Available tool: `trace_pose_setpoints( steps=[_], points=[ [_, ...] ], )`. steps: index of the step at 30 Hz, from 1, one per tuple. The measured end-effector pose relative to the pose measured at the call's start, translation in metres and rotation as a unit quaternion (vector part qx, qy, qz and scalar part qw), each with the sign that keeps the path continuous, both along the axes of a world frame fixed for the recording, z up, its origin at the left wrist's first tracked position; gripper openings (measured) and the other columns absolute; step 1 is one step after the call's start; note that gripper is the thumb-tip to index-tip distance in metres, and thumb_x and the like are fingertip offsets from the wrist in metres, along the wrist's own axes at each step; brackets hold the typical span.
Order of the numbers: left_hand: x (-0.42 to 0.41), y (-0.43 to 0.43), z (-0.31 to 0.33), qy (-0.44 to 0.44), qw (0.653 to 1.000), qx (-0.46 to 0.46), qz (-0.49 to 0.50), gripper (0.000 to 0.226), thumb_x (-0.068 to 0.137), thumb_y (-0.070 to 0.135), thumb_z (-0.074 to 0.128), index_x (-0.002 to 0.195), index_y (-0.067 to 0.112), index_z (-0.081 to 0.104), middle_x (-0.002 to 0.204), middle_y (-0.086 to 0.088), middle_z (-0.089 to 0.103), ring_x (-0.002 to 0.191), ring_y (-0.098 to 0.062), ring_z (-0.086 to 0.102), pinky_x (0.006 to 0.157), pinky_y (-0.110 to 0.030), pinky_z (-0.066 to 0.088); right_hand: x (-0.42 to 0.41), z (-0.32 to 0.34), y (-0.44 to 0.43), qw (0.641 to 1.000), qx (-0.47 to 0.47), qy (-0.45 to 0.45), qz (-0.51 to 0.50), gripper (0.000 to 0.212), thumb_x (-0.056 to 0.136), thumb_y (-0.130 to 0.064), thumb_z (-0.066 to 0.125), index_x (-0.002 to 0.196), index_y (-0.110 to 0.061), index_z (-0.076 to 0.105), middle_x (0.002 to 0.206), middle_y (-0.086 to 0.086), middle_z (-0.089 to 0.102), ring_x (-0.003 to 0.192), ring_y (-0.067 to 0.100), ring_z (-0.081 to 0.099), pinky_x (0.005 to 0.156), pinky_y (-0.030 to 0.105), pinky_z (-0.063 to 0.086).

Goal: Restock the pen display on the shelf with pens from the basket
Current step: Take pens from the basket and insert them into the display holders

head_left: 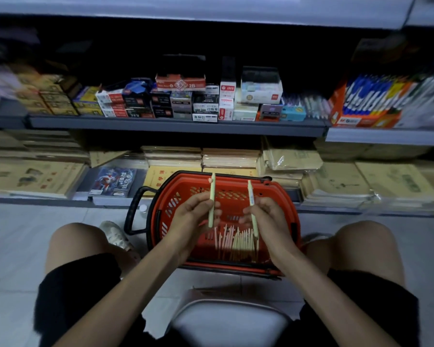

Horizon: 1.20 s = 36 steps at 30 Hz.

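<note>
Two slim pale pens are being held upright over a red plastic shopping basket.

The basket is sitting on the floor below the shelves, its black handle folded out to the left. Loose pink and cream pens are lying bunched on its bottom at the near end. The left hand is gripping a pale green pen, and the right hand is pinching a cream pen with blue print. A blurred row of pastel pens is standing on the middle shelf.
</note>
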State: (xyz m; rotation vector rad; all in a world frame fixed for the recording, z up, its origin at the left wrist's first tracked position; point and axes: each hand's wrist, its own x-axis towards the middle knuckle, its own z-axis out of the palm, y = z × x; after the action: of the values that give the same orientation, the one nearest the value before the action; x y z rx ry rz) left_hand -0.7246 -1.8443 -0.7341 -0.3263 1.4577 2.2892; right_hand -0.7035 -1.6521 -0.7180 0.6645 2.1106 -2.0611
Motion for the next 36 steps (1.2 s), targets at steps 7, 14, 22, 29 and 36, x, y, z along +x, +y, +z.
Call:
trace_pose_setpoints(
  steps=[7,14,22,29,36],
  points=[
    [-0.011,0.002,0.061,0.085,0.996,-0.022,0.027,0.027,0.099,0.010,0.065,0.126,0.003,0.068,0.110,-0.023,0.073,0.098,-0.031,0.070,0.096,-0.048,0.054,-0.026,0.083,-0.016,0.985,0.044,0.152,0.066,0.008,0.094,-0.023,0.076,0.095,-0.015,0.076,0.052,-0.014,0.054,0.046,0.003,0.047,0.048,0.018,0.036],
    [-0.037,0.008,0.152,0.202,0.974,-0.079,0.059,0.025,0.097,0.012,0.070,0.121,0.013,0.073,0.113,-0.014,0.078,0.113,-0.028,0.072,0.102,-0.048,0.054,-0.065,0.183,-0.030,0.958,0.065,0.265,0.085,0.009,0.087,-0.012,0.083,0.093,-0.014,0.077,0.073,-0.001,0.072,0.050,0.000,0.061,0.052,0.015,0.049],
    [-0.082,0.005,0.246,0.332,0.919,-0.164,0.132,0.013,0.092,0.012,0.077,0.104,0.008,0.078,0.095,-0.006,0.081,0.092,-0.018,0.077,0.080,-0.029,0.059,-0.114,0.269,-0.035,0.928,0.087,0.354,0.075,0.013,0.085,-0.008,0.084,0.088,-0.020,0.080,0.086,-0.003,0.080,0.078,0.003,0.075,0.072,0.020,0.057],
    [-0.133,-0.010,0.329,0.443,0.831,-0.296,0.162,0.006,0.088,0.021,0.082,0.093,0.020,0.084,0.084,0.008,0.080,0.085,-0.010,0.076,0.085,-0.034,0.059,-0.156,0.343,-0.045,0.902,0.130,0.407,0.056,0.008,0.084,-0.015,0.085,0.092,-0.016,0.083,0.088,-0.005,0.081,0.085,0.010,0.078,0.093,0.039,0.061],
    [-0.186,-0.016,0.401,0.476,0.776,-0.374,0.175,0.002,0.079,0.027,0.081,0.077,0.026,0.081,0.069,0.003,0.077,0.067,-0.014,0.076,0.076,-0.047,0.063,-0.205,0.407,-0.059,0.871,0.209,0.445,0.027,0.010,0.085,-0.013,0.083,0.095,-0.016,0.082,0.075,-0.007,0.078,0.076,0.009,0.077,0.080,0.033,0.061]
  ],
)
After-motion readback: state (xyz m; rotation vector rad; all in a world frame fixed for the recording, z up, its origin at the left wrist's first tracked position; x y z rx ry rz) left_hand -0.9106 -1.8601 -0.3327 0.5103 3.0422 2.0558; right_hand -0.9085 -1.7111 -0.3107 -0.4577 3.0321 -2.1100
